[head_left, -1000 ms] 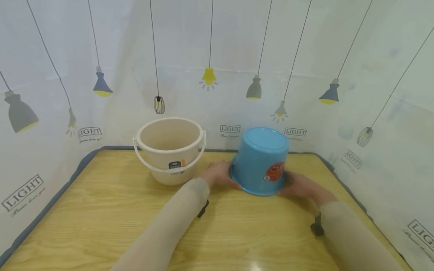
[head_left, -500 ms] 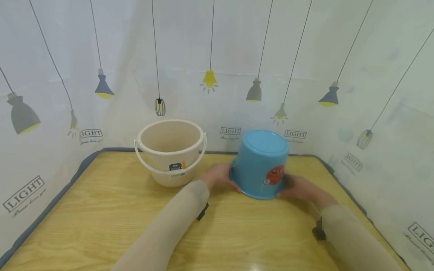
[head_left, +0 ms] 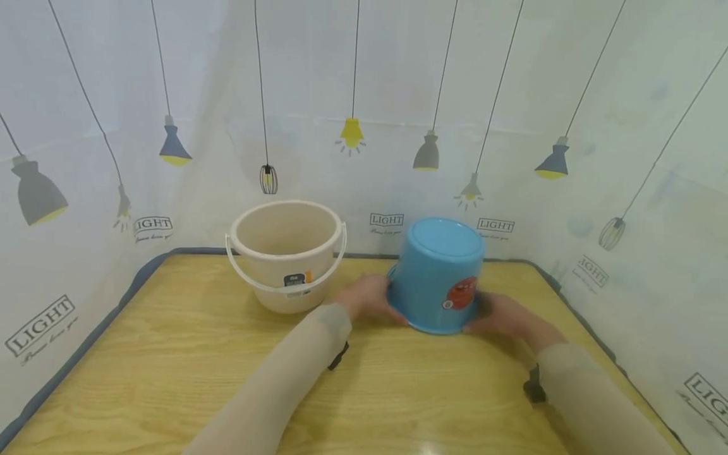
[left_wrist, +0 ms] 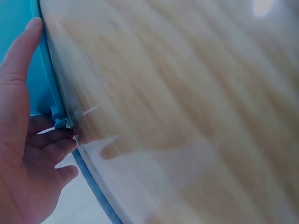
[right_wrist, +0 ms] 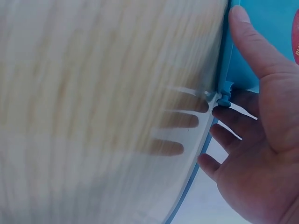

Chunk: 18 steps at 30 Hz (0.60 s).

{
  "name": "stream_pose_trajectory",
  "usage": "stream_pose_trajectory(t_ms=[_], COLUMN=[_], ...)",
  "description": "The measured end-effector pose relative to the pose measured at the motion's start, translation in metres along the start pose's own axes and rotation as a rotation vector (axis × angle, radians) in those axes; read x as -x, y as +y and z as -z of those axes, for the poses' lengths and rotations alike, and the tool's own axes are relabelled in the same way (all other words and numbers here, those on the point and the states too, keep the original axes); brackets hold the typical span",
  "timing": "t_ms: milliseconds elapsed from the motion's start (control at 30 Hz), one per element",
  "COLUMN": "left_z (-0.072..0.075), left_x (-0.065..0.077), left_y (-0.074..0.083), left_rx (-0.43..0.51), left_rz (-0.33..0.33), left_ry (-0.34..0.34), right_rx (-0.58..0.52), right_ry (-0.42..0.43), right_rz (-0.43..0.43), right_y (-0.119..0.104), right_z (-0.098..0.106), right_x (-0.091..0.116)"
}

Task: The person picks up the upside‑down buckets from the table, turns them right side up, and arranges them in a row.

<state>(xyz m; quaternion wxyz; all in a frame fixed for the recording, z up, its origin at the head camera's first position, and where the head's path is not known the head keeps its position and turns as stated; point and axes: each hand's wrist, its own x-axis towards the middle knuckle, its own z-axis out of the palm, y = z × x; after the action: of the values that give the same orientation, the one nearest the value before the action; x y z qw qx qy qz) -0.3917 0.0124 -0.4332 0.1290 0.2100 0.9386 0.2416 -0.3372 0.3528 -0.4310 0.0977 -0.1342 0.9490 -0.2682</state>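
Note:
A blue bucket (head_left: 435, 278) stands upside down on the wooden table (head_left: 364, 392), its base upward and a red round sticker on its side. At its left, my left hand (head_left: 371, 298) grips the low rim, thumb along the front and the other fingers behind. Opposite it, my right hand (head_left: 506, 316) holds the rim in the same manner. In the left wrist view the left thumb (left_wrist: 23, 51) presses the blue wall near the rim. The right thumb (right_wrist: 257, 44) does likewise in the right wrist view, with fingers by the handle joint.
Left of the blue bucket, a cream bucket (head_left: 287, 265) stands upright, its white handle (head_left: 284, 289) hanging in front. My left hand is close to its right side. A white cloth (head_left: 307, 76) printed with hanging lamps surrounds the table's back and sides.
Everything in the head view sits slightly lower than a second ago, as the camera tilted a little. Both hands keep their hold, and the buckets stay in place.

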Motion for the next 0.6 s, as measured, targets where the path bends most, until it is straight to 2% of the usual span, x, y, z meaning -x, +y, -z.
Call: stream_pose_trajectory(t_ms=[233,367,500,600], left_z=[0.001,0.003,0.003,0.003], left_x=[0.003,0.005,0.007,0.008], left_y=[-0.001,-0.001,-0.003,-0.005], left_rx=[0.019,0.052,0.121,0.205], left_rz=[-0.054,-0.103,-0.138,-0.145], left_ry=[0.023,0.047,0.062,0.067], right_rx=[0.021,-0.015,-0.038,-0.05], right_ry=[0.001,0.011,0.04,0.071], right_rz=[-0.011,-0.047,-0.05,-0.011], right_y=[0.005,0.01,0.014,0.015], right_z=[0.003,0.004,0.005,0.007], right_x=[0.0,0.001,0.004,0.006])
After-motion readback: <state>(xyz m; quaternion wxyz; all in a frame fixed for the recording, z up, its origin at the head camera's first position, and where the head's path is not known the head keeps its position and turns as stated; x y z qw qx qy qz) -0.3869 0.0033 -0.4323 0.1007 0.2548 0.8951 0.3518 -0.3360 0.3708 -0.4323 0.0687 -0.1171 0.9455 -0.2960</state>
